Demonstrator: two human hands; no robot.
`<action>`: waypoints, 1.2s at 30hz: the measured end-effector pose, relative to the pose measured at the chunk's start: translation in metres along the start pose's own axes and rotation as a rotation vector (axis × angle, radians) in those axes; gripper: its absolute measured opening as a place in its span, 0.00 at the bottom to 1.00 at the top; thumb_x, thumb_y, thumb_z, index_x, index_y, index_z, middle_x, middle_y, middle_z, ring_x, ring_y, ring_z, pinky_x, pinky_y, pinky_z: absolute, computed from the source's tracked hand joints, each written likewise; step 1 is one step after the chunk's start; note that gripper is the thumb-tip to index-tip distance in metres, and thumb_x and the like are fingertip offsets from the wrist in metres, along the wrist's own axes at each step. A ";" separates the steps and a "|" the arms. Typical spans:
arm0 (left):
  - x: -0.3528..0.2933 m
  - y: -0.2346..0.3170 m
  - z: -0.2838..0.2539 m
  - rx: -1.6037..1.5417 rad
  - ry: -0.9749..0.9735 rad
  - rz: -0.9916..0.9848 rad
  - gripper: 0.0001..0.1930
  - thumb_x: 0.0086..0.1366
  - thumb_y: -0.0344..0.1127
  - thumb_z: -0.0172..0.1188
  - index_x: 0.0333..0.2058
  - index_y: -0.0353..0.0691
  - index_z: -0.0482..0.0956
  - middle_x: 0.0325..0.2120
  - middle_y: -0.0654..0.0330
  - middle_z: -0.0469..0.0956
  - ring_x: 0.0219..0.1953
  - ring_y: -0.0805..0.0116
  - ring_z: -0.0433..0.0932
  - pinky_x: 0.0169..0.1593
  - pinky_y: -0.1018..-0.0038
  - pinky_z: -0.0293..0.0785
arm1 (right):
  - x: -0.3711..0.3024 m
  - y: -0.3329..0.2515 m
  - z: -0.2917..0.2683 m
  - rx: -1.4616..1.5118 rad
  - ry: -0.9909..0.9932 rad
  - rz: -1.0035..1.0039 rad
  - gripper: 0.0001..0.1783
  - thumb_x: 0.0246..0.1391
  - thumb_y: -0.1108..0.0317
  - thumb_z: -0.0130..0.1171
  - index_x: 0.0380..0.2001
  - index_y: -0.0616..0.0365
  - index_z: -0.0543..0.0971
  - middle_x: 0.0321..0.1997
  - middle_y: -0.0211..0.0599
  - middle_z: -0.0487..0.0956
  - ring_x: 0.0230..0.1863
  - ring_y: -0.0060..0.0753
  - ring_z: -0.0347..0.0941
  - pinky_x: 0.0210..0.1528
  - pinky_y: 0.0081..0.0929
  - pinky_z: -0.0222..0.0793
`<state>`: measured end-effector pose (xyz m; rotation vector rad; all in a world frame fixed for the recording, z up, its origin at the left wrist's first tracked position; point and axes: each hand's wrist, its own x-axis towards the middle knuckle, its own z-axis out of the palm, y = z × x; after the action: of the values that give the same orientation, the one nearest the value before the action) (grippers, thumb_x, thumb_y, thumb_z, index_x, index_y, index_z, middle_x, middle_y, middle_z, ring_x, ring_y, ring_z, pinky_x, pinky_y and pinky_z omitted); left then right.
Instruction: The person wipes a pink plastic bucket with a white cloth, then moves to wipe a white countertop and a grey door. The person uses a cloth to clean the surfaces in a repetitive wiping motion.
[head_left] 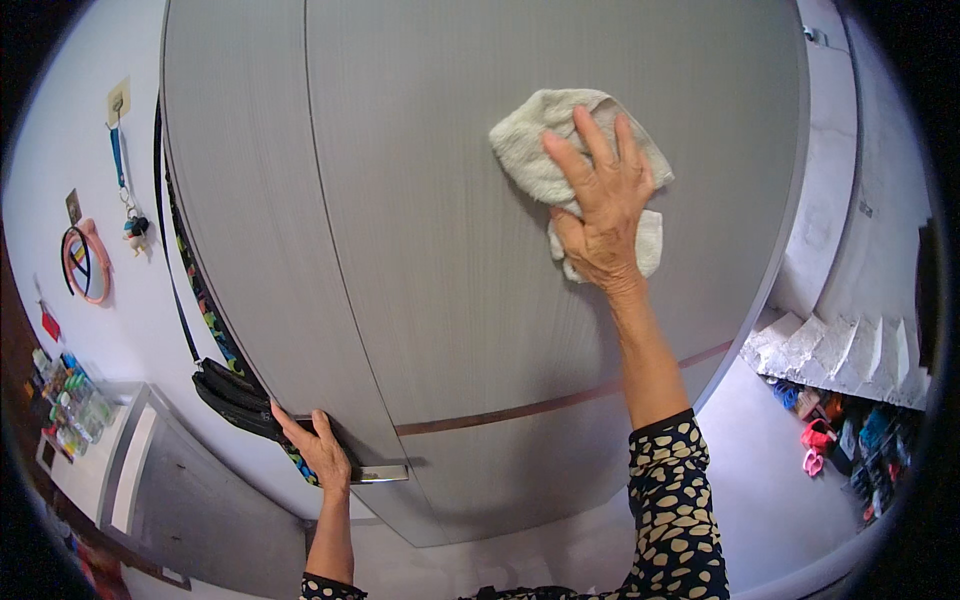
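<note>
A large grey wood-grain door [430,250] stands in front of me, with a dark groove down its left part and a brown strip across it. High on its face, my right hand [605,210] presses a pale, bunched cloth [530,150] against the surface, fingers over the fabric. Low at the door's left edge, my left hand [322,455] grips the door beside the metal lever handle [382,474]. Some of its fingers are hidden. Just past those fingers hangs a small black bag [232,398] on a long strap.
Keys on a blue lanyard [130,215] and pink and black hoops [88,262] hang on the left wall. Below them, bottles [80,408] crowd a grey cabinet [200,500]. To the right are pale steps [840,350], with shoes [818,440] heaped underneath.
</note>
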<state>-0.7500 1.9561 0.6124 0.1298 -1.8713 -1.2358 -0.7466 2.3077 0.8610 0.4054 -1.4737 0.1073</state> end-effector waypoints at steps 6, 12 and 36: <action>0.001 -0.003 -0.002 0.039 0.020 0.020 0.37 0.67 0.45 0.47 0.68 0.42 0.40 0.63 0.37 0.50 0.63 0.42 0.52 0.66 0.56 0.47 | -0.003 -0.020 0.009 0.097 -0.095 -0.083 0.42 0.38 0.68 0.67 0.59 0.21 0.68 0.67 0.18 0.64 0.71 0.37 0.52 0.72 0.53 0.35; 0.003 0.006 -0.003 0.023 0.018 0.007 0.37 0.66 0.43 0.48 0.68 0.40 0.40 0.62 0.38 0.53 0.63 0.42 0.54 0.65 0.56 0.48 | -0.054 -0.080 0.026 0.160 -0.228 -0.245 0.34 0.47 0.61 0.64 0.59 0.24 0.68 0.67 0.19 0.64 0.70 0.35 0.54 0.72 0.51 0.39; 0.002 0.009 -0.015 -0.043 -0.023 0.005 0.40 0.63 0.46 0.56 0.67 0.37 0.45 0.56 0.40 0.60 0.58 0.44 0.59 0.61 0.55 0.54 | 0.055 -0.115 0.064 0.203 -0.091 -0.160 0.37 0.43 0.73 0.59 0.59 0.31 0.69 0.65 0.22 0.67 0.67 0.36 0.59 0.72 0.45 0.44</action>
<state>-0.7378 1.9489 0.6224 0.0884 -1.8629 -1.2780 -0.7646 2.1705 0.8949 0.6987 -1.5194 0.1119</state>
